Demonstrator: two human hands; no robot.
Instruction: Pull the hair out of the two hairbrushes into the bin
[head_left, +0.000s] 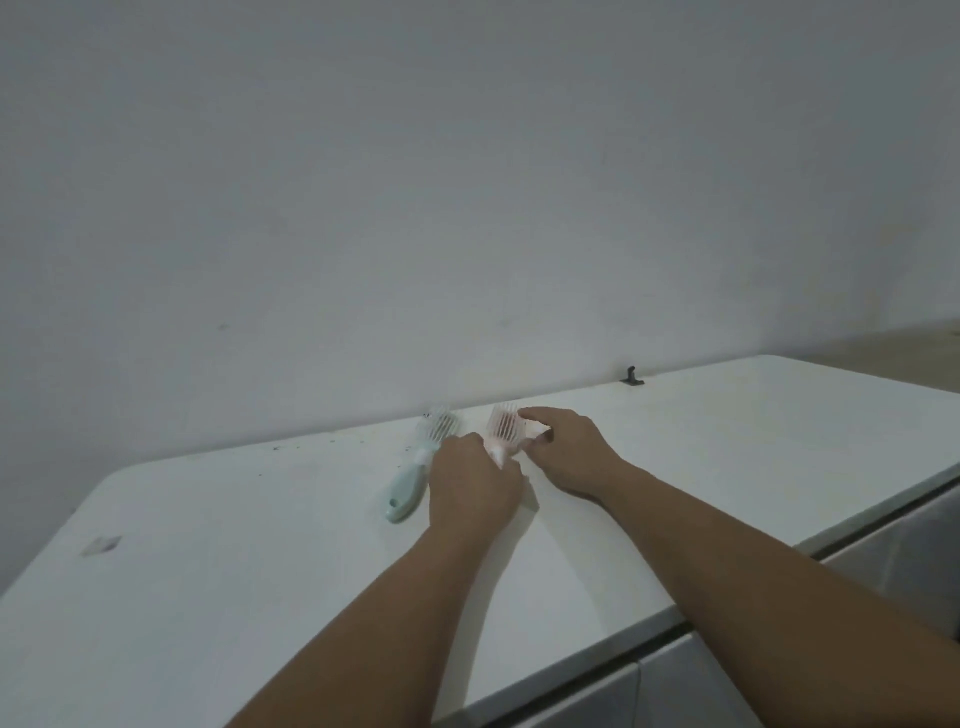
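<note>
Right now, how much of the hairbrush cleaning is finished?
Nothing looks finished yet. In hand: the left hand grips the pink hairbrush low down while the right hand works at its bristles. Left: the green hairbrush lies untouched on the white table. No bin is in view.

Pink hairbrush (503, 431) is showing pale pink with white bristles. Green hairbrush (415, 475) is showing mint green handle, whitish head. Table (208, 545) is reading plain white; wall (415, 182) is reading flat grey-white. Hook (632, 375) is showing black.
</note>
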